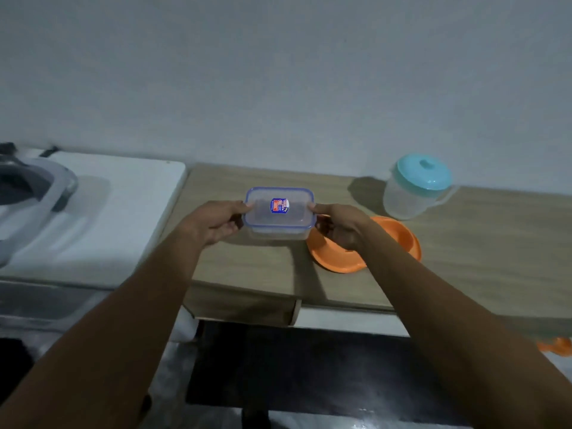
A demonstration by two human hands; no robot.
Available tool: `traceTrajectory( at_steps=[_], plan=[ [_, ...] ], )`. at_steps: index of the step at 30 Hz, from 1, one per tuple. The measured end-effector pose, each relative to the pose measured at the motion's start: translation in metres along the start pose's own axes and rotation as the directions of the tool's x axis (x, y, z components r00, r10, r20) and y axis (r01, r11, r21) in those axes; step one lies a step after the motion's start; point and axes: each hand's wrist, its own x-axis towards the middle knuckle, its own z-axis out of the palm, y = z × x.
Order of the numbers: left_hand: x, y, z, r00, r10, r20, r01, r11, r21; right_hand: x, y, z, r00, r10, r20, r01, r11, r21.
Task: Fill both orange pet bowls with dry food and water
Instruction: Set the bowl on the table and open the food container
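A clear plastic food container [279, 212] with a blue-rimmed lid and a sticker is held over the wooden table [253, 261]. My left hand [216, 222] grips its left end and my right hand [339, 226] grips its right end. Dark contents show faintly through the lid. An orange pet bowl [396, 239] sits on the table just right of the container, partly hidden by my right wrist. A clear water jug [416, 187] with a teal lid stands behind the bowl. Part of another orange object [555, 346] shows at the right edge, below the table.
A white surface [117, 212] adjoins the table on the left, with a grey and white appliance [28, 196] on it. A plain wall runs behind. Below the table edge lies a dark floor area [294, 366].
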Motion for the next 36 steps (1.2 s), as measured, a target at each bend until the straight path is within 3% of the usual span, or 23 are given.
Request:
traceTrajectory(
  at_steps=[7,9,13,17,19,21,23,25,29,31,34,36],
  plan=[
    [0.099,0.027,-0.011,0.982,-0.147,0.115,0.147,0.989,0.010,0.086,-0.021,0.024,0.991,-0.021,-0.135,0.026,0.999,0.037],
    [0.118,0.024,-0.011,0.975,-0.183,0.124,0.180,0.983,0.029,0.102,-0.017,0.019,0.968,-0.108,-0.226,0.097,0.994,-0.058],
    [0.139,0.015,-0.016,0.970,-0.232,0.075,0.228,0.972,0.052,0.112,-0.007,0.013,0.942,-0.225,-0.250,0.153,0.948,-0.278],
    [0.137,0.018,-0.016,0.993,-0.103,0.059,0.092,0.983,0.161,0.114,-0.001,0.016,0.903,-0.263,-0.340,0.141,0.928,-0.343],
    [0.131,0.024,-0.012,1.000,-0.011,0.012,0.006,0.946,0.323,0.109,0.005,0.020,0.836,-0.350,-0.423,0.108,0.860,-0.499],
    [0.131,0.028,-0.010,0.987,0.151,-0.061,-0.097,0.846,0.523,0.092,0.015,0.031,0.719,-0.524,-0.456,0.108,0.733,-0.671],
    [0.133,0.032,-0.006,0.939,0.345,-0.013,-0.243,0.689,0.683,0.074,0.027,0.048,0.610,-0.659,-0.439,0.198,0.664,-0.721],
    [0.139,0.038,0.004,0.902,0.416,0.112,-0.353,0.563,0.747,0.067,0.040,0.065,0.643,-0.608,-0.465,0.239,0.736,-0.633],
    [0.156,0.047,0.023,0.933,0.221,0.285,-0.353,0.398,0.847,0.074,0.070,0.085,0.823,-0.331,-0.461,0.152,0.912,-0.381],
    [0.164,0.047,0.030,0.941,0.159,0.300,-0.336,0.323,0.885,0.077,0.078,0.092,0.880,-0.202,-0.430,0.161,0.978,-0.130],
    [0.174,0.047,0.033,0.955,0.105,0.278,-0.297,0.348,0.889,0.079,0.075,0.097,0.932,-0.020,-0.361,0.107,0.969,0.221],
    [0.180,0.051,0.035,0.965,0.032,0.262,-0.245,0.473,0.846,0.081,0.073,0.095,0.967,0.021,-0.255,0.066,0.942,0.329]
  ],
)
